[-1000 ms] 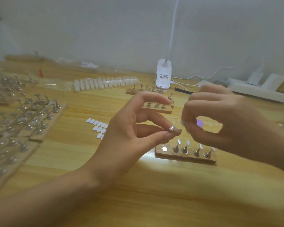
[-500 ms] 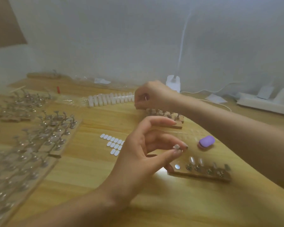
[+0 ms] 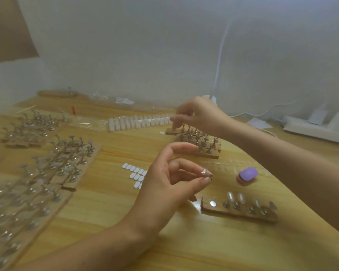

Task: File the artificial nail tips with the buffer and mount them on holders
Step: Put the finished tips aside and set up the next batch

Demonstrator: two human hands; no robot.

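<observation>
Purple buffer with pink underside, white stickers, silvery holders, pale wood-grain table

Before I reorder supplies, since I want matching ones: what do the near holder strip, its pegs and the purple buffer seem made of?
Holder strip: apparently bare wood, tan and matte, with raw-looking edges. Pegs: likely polished metal, silvery with bright glints. Purple buffer: probably foam-backed abrasive, matte purple top over a pink layer; blur leaves this open.

Nail-craft workbench: wooden table, rows of holders, power strip.
</observation>
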